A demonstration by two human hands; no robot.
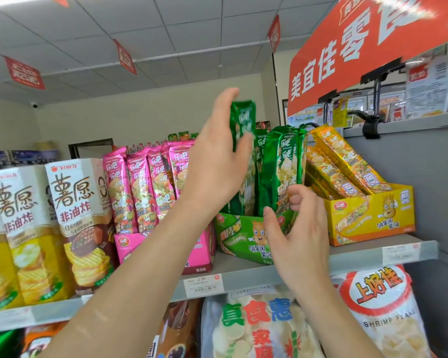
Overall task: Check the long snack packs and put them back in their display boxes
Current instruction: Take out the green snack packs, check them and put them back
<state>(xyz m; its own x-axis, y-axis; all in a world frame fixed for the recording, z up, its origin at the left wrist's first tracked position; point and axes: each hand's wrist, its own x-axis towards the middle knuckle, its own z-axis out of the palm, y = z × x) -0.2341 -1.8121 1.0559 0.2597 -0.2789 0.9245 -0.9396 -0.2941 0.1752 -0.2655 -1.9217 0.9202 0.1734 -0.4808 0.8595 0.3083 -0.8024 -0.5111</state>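
On the top shelf stand three display boxes of long snack packs: a pink box, a green box and a yellow box. My left hand grips a long green pack, held upright above the green box, its lower part hidden behind my palm. My right hand is at the front right of the green box, thumb and fingers pinching the bottom of a standing green pack. Pink packs stand upright in the pink box. Yellow packs lean back in the yellow box.
Tall chip cartons stand left of the pink box. An orange sign hangs over the shelf on black clamps. Large snack bags fill the shelf below. A price tag sits on the shelf edge.
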